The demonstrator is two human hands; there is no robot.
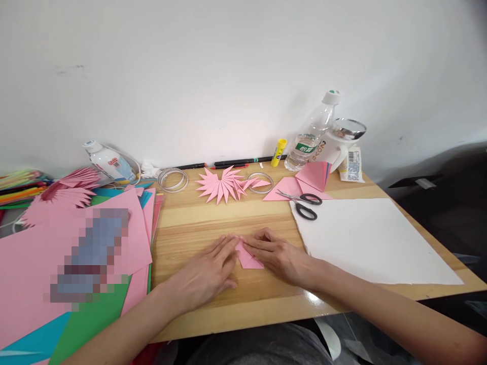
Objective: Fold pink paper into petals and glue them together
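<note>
Between my two hands a small piece of folded pink paper lies flat on the wooden table. My left hand rests at its left side, fingers stretched out and thumb apart, fingertips touching the top corner. From the right, my right hand presses its extended fingers onto the paper's upper right part, which they hide. Beyond the hands lies a ring of pleated pink paper points. Scissors with black handles lie partly opened, on the edge of larger folded pink paper.
A white sheet covers the table's right side. Coloured paper sheets are stacked at left. Along the wall stand a water bottle, a white mug and a yellow glue stick; a tape roll lies further left.
</note>
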